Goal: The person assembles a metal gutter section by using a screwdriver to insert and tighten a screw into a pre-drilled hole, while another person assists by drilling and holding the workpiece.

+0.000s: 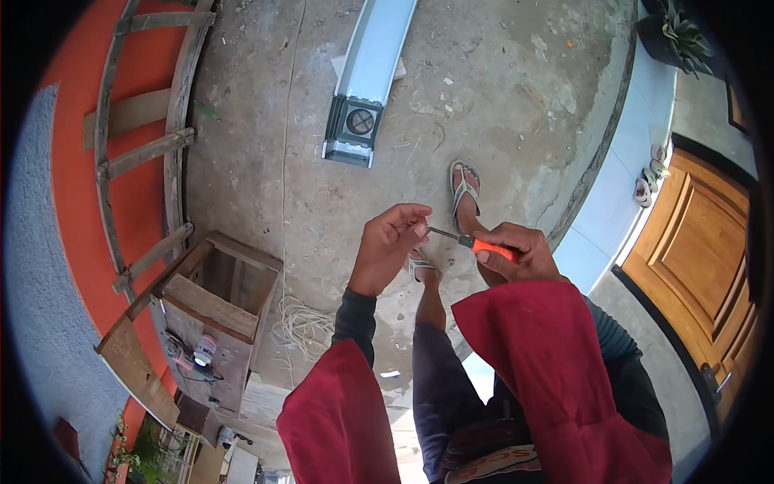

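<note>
Plainly, at your far left a wooden ladder (pixel 151 153) leans against the orange wall (pixel 76 202). Below it stands an open-topped wooden cabinet (pixel 230 355), with a pale bottle (pixel 205 351) and what looks like a power tool at its near face. Beside the cabinet, a loose coil of pale cord (pixel 302 329) lies on the concrete floor (pixel 250 137), close to your left forearm; a thin line runs up the floor from it.

Ahead, well apart from your hands, lies a long light-blue channel (pixel 379 48), its near end carrying a dark green housing (pixel 360 121) with a round grille. Your left hand (pixel 389 246) is raised, fingers curled, thumb at the tip of the screwdriver (pixel 496 248); you cannot tell whether they pinch the tip or some small piece there. The screwdriver hangs in the air, nearly level, between your two hands. Your right hand (pixel 522 246) grips its orange handle, fingers wrapped round.

Your sandalled feet are beneath the work, the right foot (pixel 465 194) forward. Your wide red right sleeve (pixel 540 347) covers the forearm. Farther right, shoes (pixel 645 185) rest on the tiled ledge (pixel 580 242), near the wooden door (pixel 685 242); a potted plant (pixel 669 40) stands beyond.
</note>
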### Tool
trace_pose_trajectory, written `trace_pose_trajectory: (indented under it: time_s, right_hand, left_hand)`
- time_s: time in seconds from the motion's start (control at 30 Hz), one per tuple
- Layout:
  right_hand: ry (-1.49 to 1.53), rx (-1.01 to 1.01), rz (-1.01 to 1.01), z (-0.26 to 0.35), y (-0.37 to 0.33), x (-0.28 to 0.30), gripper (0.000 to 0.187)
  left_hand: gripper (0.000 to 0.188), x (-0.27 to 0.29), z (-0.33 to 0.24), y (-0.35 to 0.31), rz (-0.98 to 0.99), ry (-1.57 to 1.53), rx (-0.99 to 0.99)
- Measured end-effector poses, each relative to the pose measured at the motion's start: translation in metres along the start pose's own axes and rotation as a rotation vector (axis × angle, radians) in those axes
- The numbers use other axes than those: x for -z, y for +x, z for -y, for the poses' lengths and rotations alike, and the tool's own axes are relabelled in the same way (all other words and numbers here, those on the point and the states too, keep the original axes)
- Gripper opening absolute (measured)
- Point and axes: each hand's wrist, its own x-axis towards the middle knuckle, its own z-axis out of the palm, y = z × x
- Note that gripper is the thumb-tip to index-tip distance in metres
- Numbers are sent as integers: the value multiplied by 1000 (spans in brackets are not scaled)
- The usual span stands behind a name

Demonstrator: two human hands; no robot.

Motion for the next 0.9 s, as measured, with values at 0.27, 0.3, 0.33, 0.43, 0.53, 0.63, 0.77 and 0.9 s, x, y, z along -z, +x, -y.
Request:
trace_pose_trajectory:
  time_s: [0.27,0.3,0.33,0.43,0.53,0.63,0.77,0.9]
  right_hand:
    - [92,-40,194,-82,58,-27,36]
    - [47,-6,221,-100,68,-25,36]
    - [31,-4,240,-115,81,-20,36]
    - [-12,-29,282,-157,121,-15,33]
    - [-56,15,279,-199,154,-16,33]
    - [39,-69,285,-230,175,-46,33]
    - [92,-51,269,-266,194,-53,33]
    - [147,50,348,-302,209,-52,35]
  left_hand:
    - [22,-4,128,47,-259,-891,-103]
    - [21,-5,140,64,-259,-957,-148]
    - [21,-4,152,82,-257,-1020,-192]
    - [22,-2,182,136,-262,-1115,-246]
    - [24,1,206,181,-253,-1191,-283]
    - [26,20,230,196,-292,-1223,-329]
    - [30,26,245,223,-262,-1198,-391]
    - [30,38,262,233,-196,-1092,-457]
